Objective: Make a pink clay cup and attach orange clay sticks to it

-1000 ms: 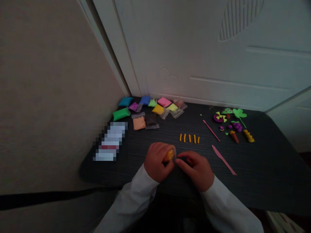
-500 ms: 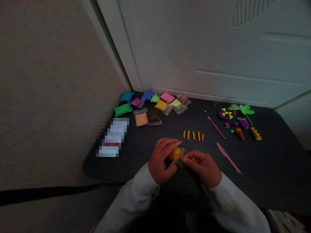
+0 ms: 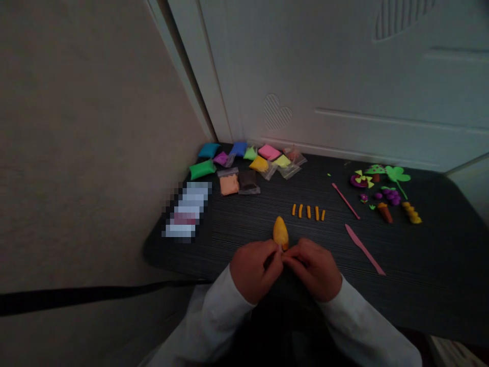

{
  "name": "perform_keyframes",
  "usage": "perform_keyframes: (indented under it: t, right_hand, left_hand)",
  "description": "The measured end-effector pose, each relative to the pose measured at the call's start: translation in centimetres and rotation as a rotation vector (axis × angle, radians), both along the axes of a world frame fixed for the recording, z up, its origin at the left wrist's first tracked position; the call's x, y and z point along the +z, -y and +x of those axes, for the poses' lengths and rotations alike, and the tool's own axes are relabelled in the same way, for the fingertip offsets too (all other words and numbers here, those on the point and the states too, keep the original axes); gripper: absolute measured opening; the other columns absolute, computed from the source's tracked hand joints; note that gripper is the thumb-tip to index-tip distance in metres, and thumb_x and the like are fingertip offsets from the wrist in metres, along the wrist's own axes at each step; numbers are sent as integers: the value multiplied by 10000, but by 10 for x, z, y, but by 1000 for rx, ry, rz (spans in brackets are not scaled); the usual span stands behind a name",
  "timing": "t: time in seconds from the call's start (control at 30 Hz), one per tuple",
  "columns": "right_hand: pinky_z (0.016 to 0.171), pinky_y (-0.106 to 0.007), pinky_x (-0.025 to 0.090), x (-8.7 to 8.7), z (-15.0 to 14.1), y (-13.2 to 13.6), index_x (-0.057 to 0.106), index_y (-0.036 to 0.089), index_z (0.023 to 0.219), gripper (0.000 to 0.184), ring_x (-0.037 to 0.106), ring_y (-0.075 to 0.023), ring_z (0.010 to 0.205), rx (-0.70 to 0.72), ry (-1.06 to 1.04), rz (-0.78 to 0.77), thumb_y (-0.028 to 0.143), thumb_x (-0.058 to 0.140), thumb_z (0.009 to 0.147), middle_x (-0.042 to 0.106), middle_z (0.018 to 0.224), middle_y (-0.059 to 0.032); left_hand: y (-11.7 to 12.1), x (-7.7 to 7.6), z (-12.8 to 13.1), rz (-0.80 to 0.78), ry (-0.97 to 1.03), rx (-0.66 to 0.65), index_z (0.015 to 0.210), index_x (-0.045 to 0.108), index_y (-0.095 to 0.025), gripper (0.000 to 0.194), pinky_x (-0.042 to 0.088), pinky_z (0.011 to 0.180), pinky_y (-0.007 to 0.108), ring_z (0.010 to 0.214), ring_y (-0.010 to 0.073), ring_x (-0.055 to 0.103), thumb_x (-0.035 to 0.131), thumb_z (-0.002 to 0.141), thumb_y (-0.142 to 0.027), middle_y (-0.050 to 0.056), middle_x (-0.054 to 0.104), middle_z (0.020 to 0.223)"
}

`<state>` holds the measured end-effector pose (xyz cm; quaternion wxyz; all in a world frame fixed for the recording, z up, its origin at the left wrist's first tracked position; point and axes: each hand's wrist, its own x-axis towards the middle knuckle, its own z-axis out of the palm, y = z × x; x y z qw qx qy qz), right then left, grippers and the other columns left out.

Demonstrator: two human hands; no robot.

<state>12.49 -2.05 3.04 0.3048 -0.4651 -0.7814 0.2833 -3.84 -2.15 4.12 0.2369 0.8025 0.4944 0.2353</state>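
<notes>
Pinching away with both hands near the close edge of the black wood-grain table (image 3: 424, 270)! Gripping narrow with the left hand (image 3: 252, 266), bringing thumb and forefinger together on the near end of a small clear plastic bag packed with yellow-orange clay (image 3: 280, 233). Matching that with the right hand (image 3: 315, 267), pinching just as narrow at the same end, almost fingertip to fingertip. Pointing the bag's tapered end away from the sleeves, just beyond the knuckles; not revealing whether hovering or touching down.

Working at the plastic end, by the look of it, probably fiddling with the opening; not showing clearly whether sealed or parted. Calling, in all likelihood, for steadying one side while handling the other gently, without squashing the soft clay.

Spotting five short yellow-orange clay sticks (image 3: 308, 212) lying in a row just past the bag. Leaving a pink plastic knife (image 3: 363, 248) flat on the right, with a slim pink modelling stick (image 3: 346, 201) resting farther back. Glimpsing a purple clay grape cluster (image 3: 392, 196) at far right, and a bright green clay packet (image 3: 202, 169) at far left.
</notes>
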Motion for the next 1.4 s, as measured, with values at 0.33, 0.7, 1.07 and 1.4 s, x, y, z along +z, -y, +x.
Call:
perform_keyframes:
  t: [0.33,0.7,1.07,1.4]
  right_hand:
    - [525,-237,314,4,1,8,537,182,637,195,416,-97,533,-229,-29,35,276,498,803,417,544,32]
    - [500,-223,282,13,-9,11,527,176,617,183,373,-76,493,-319,-4,-15,263,510,777,380,523,50]
    - [447,-208,230,12,-8,13,442,181,638,262,301,-57,465,-250,-625,-621,386,556,753,387,510,72]
    - [461,-214,221,-5,5,19,437,179,607,264,291,-55,462,-306,-661,-619,363,589,719,378,493,80]
  left_hand:
    - [3,1,2,227,9,79,564,479,-175,186,343,514,240,518,107,445,429,739,-137,-7,470,514]
    - [6,17,-4,170,-73,68,495,435,-185,168,318,499,255,470,106,405,464,656,-147,-23,427,457]
    - [4,7,-12,278,21,-68,1223,371,-151,766,351,940,440,1110,279,451,659,604,-499,134,523,1178]
    - [-3,-23,10,-74,305,-113,1161,433,-184,638,452,863,372,990,220,568,695,615,-385,92,591,1089]
